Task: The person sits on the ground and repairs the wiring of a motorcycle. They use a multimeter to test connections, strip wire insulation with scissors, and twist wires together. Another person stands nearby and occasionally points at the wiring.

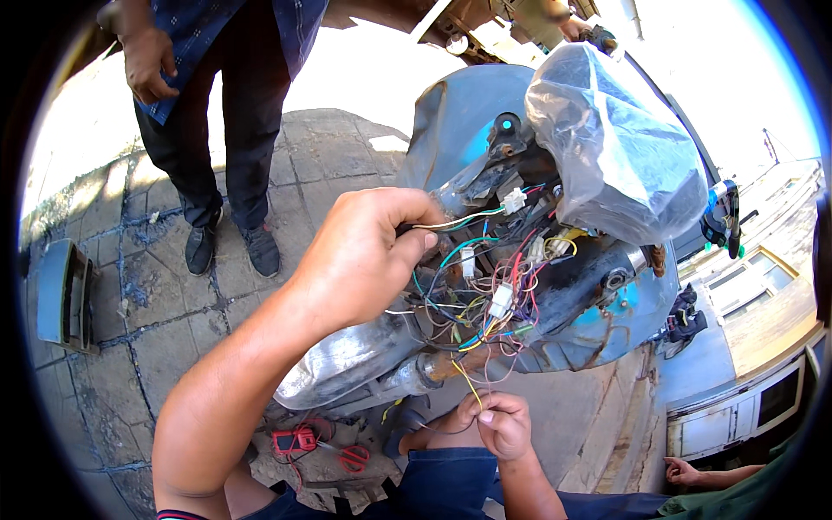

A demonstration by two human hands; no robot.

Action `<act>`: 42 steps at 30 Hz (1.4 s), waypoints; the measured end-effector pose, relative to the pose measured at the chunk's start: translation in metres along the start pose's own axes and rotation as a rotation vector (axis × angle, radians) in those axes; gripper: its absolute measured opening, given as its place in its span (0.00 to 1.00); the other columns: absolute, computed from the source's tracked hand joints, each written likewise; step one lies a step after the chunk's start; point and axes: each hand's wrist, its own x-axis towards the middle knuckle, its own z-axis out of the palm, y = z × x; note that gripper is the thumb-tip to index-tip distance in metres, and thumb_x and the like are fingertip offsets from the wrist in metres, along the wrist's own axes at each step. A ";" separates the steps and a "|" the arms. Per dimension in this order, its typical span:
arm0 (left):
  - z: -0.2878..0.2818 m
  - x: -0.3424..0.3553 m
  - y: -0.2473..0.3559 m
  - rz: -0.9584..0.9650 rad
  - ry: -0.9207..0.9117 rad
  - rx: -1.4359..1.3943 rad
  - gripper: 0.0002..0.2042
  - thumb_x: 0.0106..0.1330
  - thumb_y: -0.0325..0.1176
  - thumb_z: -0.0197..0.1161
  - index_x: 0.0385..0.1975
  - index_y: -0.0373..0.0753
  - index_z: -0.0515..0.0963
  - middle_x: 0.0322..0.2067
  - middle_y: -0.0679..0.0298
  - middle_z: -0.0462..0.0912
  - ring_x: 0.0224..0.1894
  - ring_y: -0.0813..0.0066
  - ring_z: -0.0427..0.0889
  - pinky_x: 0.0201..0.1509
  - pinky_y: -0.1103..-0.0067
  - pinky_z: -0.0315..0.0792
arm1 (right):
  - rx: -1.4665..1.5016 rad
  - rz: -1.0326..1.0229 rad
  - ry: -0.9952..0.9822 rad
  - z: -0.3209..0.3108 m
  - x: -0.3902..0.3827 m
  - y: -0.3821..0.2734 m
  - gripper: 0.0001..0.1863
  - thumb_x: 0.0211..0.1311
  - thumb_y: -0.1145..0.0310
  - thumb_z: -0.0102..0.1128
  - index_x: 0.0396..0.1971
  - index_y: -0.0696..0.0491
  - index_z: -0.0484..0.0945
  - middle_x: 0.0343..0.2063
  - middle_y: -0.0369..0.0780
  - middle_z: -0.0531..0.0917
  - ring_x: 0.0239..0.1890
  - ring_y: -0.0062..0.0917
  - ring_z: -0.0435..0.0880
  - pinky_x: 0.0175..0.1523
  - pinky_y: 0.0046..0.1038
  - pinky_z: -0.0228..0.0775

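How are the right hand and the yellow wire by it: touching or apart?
Touching. The head view shows the yellow wire pinched in the right hand.

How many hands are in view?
5: the wearer's left hand holding a white wire, right hand holding a yellow wire, a standing person's hand at upper left, a blurred hand at top right, another hand at lower right. More may be hidden.

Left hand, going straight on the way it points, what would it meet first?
Past the pale wire it pinches, the left hand would probably meet the white connector that wire leads to, or parts beside it; depth is unclear.
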 end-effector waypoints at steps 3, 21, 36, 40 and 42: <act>0.002 0.000 0.010 -0.048 -0.013 0.029 0.02 0.67 0.21 0.62 0.34 0.29 0.81 0.23 0.70 0.77 0.26 0.86 0.71 0.29 0.82 0.66 | -0.002 -0.019 0.018 0.001 -0.002 -0.003 0.09 0.56 0.77 0.57 0.31 0.67 0.81 0.28 0.52 0.83 0.31 0.37 0.82 0.40 0.35 0.73; -0.011 -0.004 0.053 -0.408 -0.023 -0.284 0.10 0.75 0.33 0.59 0.45 0.31 0.80 0.29 0.64 0.81 0.29 0.78 0.79 0.35 0.82 0.74 | 0.015 -0.037 0.092 0.008 -0.009 -0.019 0.10 0.65 0.76 0.57 0.40 0.65 0.83 0.30 0.43 0.88 0.31 0.21 0.85 0.38 0.21 0.76; -0.009 -0.012 0.065 -0.410 -0.044 -0.484 0.14 0.78 0.34 0.50 0.49 0.31 0.79 0.34 0.61 0.83 0.35 0.74 0.81 0.43 0.76 0.77 | -0.572 -0.689 0.167 0.059 0.009 -0.105 0.16 0.55 0.82 0.63 0.45 0.63 0.80 0.41 0.44 0.84 0.39 0.26 0.83 0.44 0.25 0.74; -0.011 -0.014 0.061 -0.396 -0.037 -0.523 0.13 0.77 0.33 0.52 0.49 0.30 0.79 0.36 0.61 0.83 0.36 0.74 0.82 0.44 0.75 0.77 | -0.429 -0.668 0.105 0.092 0.043 -0.122 0.14 0.58 0.83 0.62 0.45 0.63 0.80 0.40 0.43 0.85 0.35 0.22 0.83 0.39 0.23 0.75; -0.010 -0.015 0.062 -0.400 -0.041 -0.515 0.12 0.76 0.33 0.54 0.48 0.31 0.79 0.35 0.62 0.83 0.36 0.75 0.82 0.44 0.75 0.77 | -0.328 -0.619 0.099 0.105 0.063 -0.125 0.14 0.58 0.83 0.61 0.46 0.63 0.81 0.40 0.44 0.84 0.33 0.24 0.84 0.38 0.24 0.76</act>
